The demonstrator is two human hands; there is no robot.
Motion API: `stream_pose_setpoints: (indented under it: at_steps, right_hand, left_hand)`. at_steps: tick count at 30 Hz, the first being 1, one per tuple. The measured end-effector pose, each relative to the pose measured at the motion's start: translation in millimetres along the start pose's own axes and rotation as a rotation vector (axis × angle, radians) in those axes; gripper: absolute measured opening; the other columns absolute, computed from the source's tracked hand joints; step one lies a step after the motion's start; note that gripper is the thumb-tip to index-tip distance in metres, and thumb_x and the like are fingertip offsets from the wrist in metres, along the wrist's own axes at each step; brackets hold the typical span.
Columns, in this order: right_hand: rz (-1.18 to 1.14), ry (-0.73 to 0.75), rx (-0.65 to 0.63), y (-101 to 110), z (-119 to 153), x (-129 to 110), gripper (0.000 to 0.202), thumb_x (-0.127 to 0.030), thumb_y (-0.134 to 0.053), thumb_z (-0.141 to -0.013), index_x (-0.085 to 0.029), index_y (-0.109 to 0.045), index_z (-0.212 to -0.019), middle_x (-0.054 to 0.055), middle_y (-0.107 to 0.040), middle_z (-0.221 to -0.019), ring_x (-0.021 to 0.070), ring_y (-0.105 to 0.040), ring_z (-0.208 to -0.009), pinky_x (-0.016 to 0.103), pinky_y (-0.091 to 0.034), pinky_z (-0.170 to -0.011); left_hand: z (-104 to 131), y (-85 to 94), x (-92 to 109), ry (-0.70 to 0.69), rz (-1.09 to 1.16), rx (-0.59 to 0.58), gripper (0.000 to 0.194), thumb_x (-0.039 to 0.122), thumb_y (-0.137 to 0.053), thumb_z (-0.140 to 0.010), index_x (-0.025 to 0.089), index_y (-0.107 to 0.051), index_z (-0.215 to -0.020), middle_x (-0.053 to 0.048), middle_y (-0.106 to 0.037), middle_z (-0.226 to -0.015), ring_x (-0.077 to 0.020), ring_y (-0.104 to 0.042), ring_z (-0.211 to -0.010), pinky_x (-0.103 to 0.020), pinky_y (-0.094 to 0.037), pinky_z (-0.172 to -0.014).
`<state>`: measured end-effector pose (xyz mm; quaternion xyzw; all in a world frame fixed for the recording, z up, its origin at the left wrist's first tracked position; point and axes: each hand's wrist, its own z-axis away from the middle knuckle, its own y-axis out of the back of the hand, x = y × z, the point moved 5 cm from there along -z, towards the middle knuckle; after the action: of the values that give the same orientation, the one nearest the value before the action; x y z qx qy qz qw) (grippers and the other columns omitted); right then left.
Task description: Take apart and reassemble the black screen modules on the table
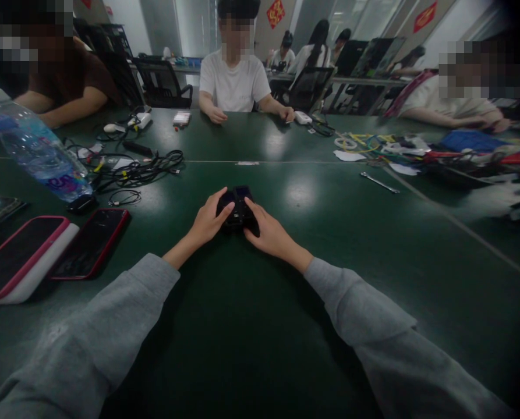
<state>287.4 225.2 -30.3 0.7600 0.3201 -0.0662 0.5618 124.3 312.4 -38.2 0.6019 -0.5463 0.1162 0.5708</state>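
"Black device: one, or a pair?"

"It looks like two parts side by side, but the covering hands make that hard to tell. It is near the middle of the worktop, between the two hands."

"What are the fingers doing?"

"The left hand grips its left side, thumb over the top, fingers curled in. The right hand does the same on the right, nearly closed around it."

"And beyond them?"

"To the left, two phones: one red-edged phone, and one pink-edged phone lying on something white. Past those, one small black case sits at the base of one tilted clear bottle. A tangle of black cables is near it; I can't count the strands."

"On the right?"

"One wrench, then a heap of coloured cables, also too mixed to count."

"How many people are at the far side?"

"Three around this worktop: a person in dark brown at left, a person in white straight ahead, and a person in a pale shirt at right. At least three more are farther back."
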Motion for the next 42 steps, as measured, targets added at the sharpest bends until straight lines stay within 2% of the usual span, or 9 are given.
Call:
stream_pose_setpoints:
  at_steps: [5,13,18,20,22,24,26,29,42]
  right_hand:
    - [0.019,-0.008,0.0,0.8,0.3,-3.4,0.078,-0.032,-0.055,-0.09,-0.021,-0.015,-0.156,0.016,-0.04,-0.148,0.032,-0.048,-0.13,0.055,-0.045,-0.106]
    - [0.096,-0.058,-0.021,1.7,1.9,-6.3,0.078,-0.053,-0.054,-0.093,-0.023,-0.018,-0.156,0.016,-0.045,-0.141,0.0329,-0.056,-0.117,0.054,-0.054,-0.093]
    - [0.095,-0.104,-0.026,0.9,2.2,-1.5,0.07,-0.052,-0.05,-0.096,-0.024,-0.022,-0.154,0.015,-0.047,-0.135,0.0294,-0.061,-0.106,0.049,-0.058,-0.085]
    - [0.102,-0.079,-0.006,2.6,1.8,-2.9,0.069,-0.05,-0.051,-0.096,-0.026,-0.021,-0.154,0.015,-0.042,-0.142,0.0313,-0.056,-0.117,0.052,-0.055,-0.092]
    - [0.135,-0.019,0.045,5.7,1.2,-6.4,0.072,-0.047,-0.054,-0.096,-0.029,-0.017,-0.155,0.013,-0.027,-0.155,0.0334,-0.039,-0.137,0.056,-0.045,-0.105]
    - [0.171,0.046,0.069,7.1,0.4,-9.7,0.076,-0.043,-0.056,-0.095,-0.031,-0.012,-0.156,0.009,-0.012,-0.162,0.0319,-0.019,-0.148,0.058,-0.031,-0.115]
    - [0.181,0.095,0.034,5.0,-0.8,-11.2,0.076,-0.04,-0.055,-0.096,-0.031,-0.01,-0.157,0.007,-0.011,-0.163,0.0291,-0.012,-0.15,0.058,-0.025,-0.118]
    - [0.17,0.112,-0.021,1.3,-2.3,-10.0,0.073,-0.037,-0.054,-0.096,-0.031,-0.013,-0.157,0.005,-0.017,-0.163,0.0277,-0.012,-0.15,0.057,-0.028,-0.117]
    - [0.187,0.076,-0.017,3.6,-3.1,-10.9,0.07,-0.029,-0.056,-0.094,-0.03,-0.019,-0.154,0.005,-0.02,-0.162,0.0281,-0.015,-0.149,0.058,-0.031,-0.116]
  left_hand:
    - [-3.6,2.8,-4.3,-0.017,0.048,0.013,0.063,0.062,-0.041,-0.094,0.025,-0.039,-0.145,-0.011,-0.046,-0.149,-0.0279,-0.044,-0.137,-0.048,-0.034,-0.114]
    - [-17.8,5.6,-13.9,-0.039,0.122,-0.056,0.06,0.059,-0.041,-0.095,0.027,-0.039,-0.147,-0.008,-0.042,-0.154,-0.0267,-0.04,-0.141,-0.048,-0.029,-0.117]
    - [-18.0,5.5,-13.7,-0.047,0.121,-0.059,0.063,0.06,-0.038,-0.096,0.027,-0.036,-0.149,-0.008,-0.037,-0.157,-0.025,-0.033,-0.146,-0.047,-0.025,-0.12]
    - [-16.1,5.8,-12.0,-0.066,0.084,-0.067,0.065,0.063,-0.037,-0.095,0.028,-0.033,-0.15,-0.008,-0.031,-0.16,-0.0258,-0.023,-0.15,-0.05,-0.019,-0.121]
    - [-13.4,5.3,-9.2,-0.098,0.036,-0.089,0.073,0.068,-0.04,-0.091,0.029,-0.03,-0.151,-0.009,-0.024,-0.162,-0.0295,-0.015,-0.152,-0.055,-0.015,-0.121]
    - [-10.3,4.0,-6.4,-0.127,-0.008,-0.115,0.088,0.073,-0.053,-0.082,0.028,-0.026,-0.153,-0.013,-0.018,-0.163,-0.035,-0.01,-0.152,-0.06,-0.014,-0.12]
    - [-7.8,2.0,-4.7,-0.144,-0.046,-0.132,0.107,0.073,-0.067,-0.07,0.025,-0.022,-0.154,-0.017,-0.013,-0.163,-0.0397,-0.009,-0.151,-0.063,-0.015,-0.119]
    - [-6.0,-1.3,-4.2,-0.175,-0.075,-0.137,0.118,0.068,-0.078,-0.061,0.023,-0.021,-0.153,-0.021,-0.012,-0.161,-0.0424,-0.011,-0.15,-0.063,-0.019,-0.118]
    - [-5.3,-1.5,-3.9,-0.202,-0.06,-0.131,0.103,0.062,-0.079,-0.064,0.026,-0.03,-0.147,-0.017,-0.019,-0.156,-0.0419,-0.017,-0.148,-0.062,-0.023,-0.118]
